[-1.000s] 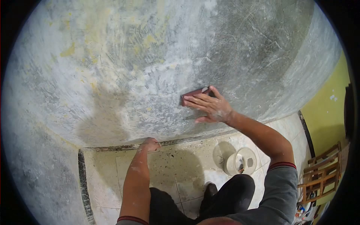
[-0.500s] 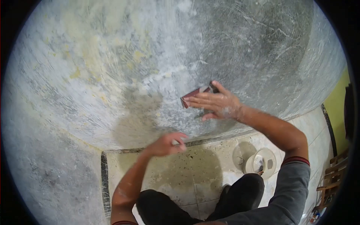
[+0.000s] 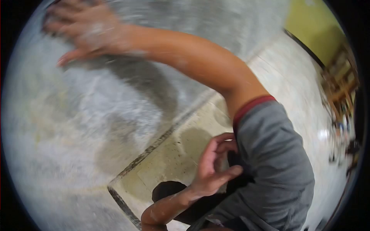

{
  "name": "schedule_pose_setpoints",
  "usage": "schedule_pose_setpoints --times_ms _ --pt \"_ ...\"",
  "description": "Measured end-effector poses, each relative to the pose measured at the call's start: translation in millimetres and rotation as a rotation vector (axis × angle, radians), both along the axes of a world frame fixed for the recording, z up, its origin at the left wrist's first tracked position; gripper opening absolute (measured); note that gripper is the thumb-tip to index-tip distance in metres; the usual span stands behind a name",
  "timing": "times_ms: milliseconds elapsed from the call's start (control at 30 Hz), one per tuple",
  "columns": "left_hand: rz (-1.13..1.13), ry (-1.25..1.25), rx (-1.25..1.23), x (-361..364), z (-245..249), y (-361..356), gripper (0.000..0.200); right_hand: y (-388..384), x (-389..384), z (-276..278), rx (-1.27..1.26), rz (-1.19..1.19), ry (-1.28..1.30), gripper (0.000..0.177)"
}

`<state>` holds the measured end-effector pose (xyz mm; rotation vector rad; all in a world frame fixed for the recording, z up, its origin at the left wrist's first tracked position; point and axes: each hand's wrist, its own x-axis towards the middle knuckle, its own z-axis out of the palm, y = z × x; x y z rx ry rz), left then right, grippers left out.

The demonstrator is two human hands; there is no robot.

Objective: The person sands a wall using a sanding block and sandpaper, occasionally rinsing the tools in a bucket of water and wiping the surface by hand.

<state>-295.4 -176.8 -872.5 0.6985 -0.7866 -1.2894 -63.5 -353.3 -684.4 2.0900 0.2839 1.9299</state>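
Note:
My right hand (image 3: 86,32) is stretched far across to the upper left, its palm toward the grey plastered wall (image 3: 77,104). Its fingers are smeared by motion, with a dark edge of what looks like the folded sandpaper (image 3: 47,19) at the fingertips; most of that sheet is hidden under the hand. White dust coats the back of this hand. My left hand (image 3: 212,171) hangs near my lap beside my grey right sleeve, fingers loosely bent and apart, with nothing in them.
A dark border strip (image 3: 154,146) runs along the foot of the wall, meeting speckled floor tiles (image 3: 169,163). Wooden furniture (image 3: 341,86) stands at the right, by a yellow-green wall (image 3: 314,23). Blurred objects lie on the floor below the furniture.
My view has turned and tilted. My right hand has gone from the wall's middle to the upper left with the sandpaper. My left hand now appears lower and further right, near my body.

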Motion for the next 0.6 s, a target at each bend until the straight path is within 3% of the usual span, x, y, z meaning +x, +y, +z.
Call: schedule_pose_setpoints --times_ms 100,133,233,267,367,433,467,500,600 --pt "-0.11 0.01 -0.011 7 14 2 0.071 -2 2 -6 0.009 -0.067 -0.057 0.08" --pt "-0.121 -0.296 -0.189 21 12 1 0.063 3 2 -9 0.013 -0.045 -0.037 0.081" --pt "-0.092 -0.513 -0.475 24 35 12 0.052 5 1 -15 0.031 0.011 -0.03 0.08" --pt "0.126 -0.257 -0.289 13 55 22 0.052 3 -1 -16 0.029 0.011 -0.028 0.08" --pt "0.426 -0.133 -0.013 -7 69 27 0.053 4 -17 -25 0.024 0.059 -0.017 0.091" --pt "0.231 -0.309 0.063 -12 55 24 0.055 6 -16 -22 0.007 0.1 -0.021 0.102" --pt "0.271 -0.345 0.089 -12 55 22 0.053 8 -5 -17 0.029 0.366 0.063 0.104" --pt "0.276 -0.346 0.088 -9 55 22 0.053 9 -1 -19 0.028 0.371 0.062 0.104" --pt "-0.018 -0.241 0.271 10 58 25 0.05 13 -9 -20 0.06 0.358 0.077 0.103"
